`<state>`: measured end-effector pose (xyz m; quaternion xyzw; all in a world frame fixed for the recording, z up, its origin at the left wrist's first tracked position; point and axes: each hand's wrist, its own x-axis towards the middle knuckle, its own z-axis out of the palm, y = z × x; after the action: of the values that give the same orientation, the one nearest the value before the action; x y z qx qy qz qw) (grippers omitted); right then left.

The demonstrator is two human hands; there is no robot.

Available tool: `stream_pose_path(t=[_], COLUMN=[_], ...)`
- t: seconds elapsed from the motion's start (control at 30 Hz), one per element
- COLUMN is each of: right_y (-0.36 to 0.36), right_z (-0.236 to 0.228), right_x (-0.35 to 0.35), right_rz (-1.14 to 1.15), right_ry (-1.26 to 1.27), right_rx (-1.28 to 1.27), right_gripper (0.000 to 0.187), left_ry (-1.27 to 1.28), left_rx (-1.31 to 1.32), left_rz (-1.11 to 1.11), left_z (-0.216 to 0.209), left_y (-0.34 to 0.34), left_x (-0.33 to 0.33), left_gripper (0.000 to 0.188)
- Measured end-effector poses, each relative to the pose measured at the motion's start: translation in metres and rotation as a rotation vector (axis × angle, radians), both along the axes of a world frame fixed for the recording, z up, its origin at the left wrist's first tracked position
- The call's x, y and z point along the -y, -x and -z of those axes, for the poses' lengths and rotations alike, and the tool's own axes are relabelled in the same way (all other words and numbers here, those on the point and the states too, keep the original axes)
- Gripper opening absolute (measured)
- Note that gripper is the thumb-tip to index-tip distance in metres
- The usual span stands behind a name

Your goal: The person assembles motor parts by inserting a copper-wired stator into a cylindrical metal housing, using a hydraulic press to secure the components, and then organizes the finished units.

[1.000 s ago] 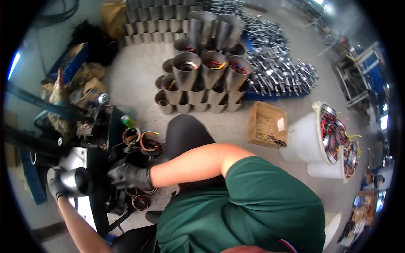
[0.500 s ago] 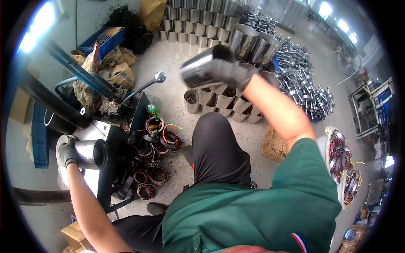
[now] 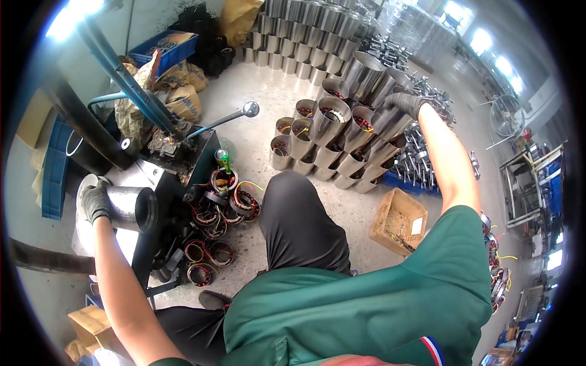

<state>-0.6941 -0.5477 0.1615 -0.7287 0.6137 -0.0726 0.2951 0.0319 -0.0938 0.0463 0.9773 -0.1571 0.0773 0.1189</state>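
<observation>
My left hand (image 3: 95, 204), in a grey glove, is curled over the flanged end of a thick metal cylinder (image 3: 129, 208) that lies sideways on the machine at left. The cylinder's dark round end points right. At the upper right my right hand (image 3: 404, 105), in a dark glove, grips the rim of a shiny steel sleeve (image 3: 388, 124) at the right side of a stack. Part of its fingers is hidden. Beside it, stacked steel sleeves (image 3: 330, 119) hold wound stators with red and yellow wires; a taller, wider sleeve (image 3: 364, 76) stands behind.
A lever with a ball knob (image 3: 250, 109) sticks out from the machine. Several loose stators (image 3: 221, 253) lie on the floor by my leg. An open cardboard box (image 3: 390, 215) sits below the stack. Rotor shafts (image 3: 415, 160) are heaped at right, and more sleeves (image 3: 305, 46) line the back.
My right hand has carried the steel sleeve rightward, from in front of the stack to its right side. My left hand stays on the flanged cylinder. The view has shifted slightly.
</observation>
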Motion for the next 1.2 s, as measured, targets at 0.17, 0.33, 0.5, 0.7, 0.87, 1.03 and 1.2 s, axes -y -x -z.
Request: stream_pose_path(t=[0.17,0.33,0.5,0.7,0.87,1.03,1.2], right_y=[-0.022,-0.066,-0.172,-0.331,-0.458,-0.517,-0.516], right_z=[0.000,-0.032,-0.010,0.099,0.152,0.172,0.149], right_x=[-0.011,-0.033,-0.158,-0.317,-0.382,-0.409,-0.411], right_rz=[-0.068,-0.256,-0.721,-1.303,-0.842,-0.666,-0.780], right_ry=[0.240,0.724,0.184,-0.060,-0.540,-0.980,-0.930], right_rx=[-0.139,-0.329,0.268,0.443,0.836,1.192,1.060], right_gripper=[0.040,0.047,0.021,0.053,0.051,0.049,0.056], left_ry=[0.178,0.761,0.821,0.964,1.305,1.807,1.729], left_rx=[0.121,0.345,0.421,0.241,-0.312,-0.960,-0.855], left_rz=[-0.022,0.259,0.308,0.030,-0.176,-0.090,-0.290], left_z=[0.022,0.032,0.052,0.070,0.054,0.089,0.081], left_y=[-0.024,0.009,0.053,0.101,0.109,0.088,0.092], left_x=[-0.026,-0.035,-0.041,-0.084,-0.078,-0.079,-0.072], left_gripper=[0.060,0.025,0.029,0.042,0.059,0.050,0.064])
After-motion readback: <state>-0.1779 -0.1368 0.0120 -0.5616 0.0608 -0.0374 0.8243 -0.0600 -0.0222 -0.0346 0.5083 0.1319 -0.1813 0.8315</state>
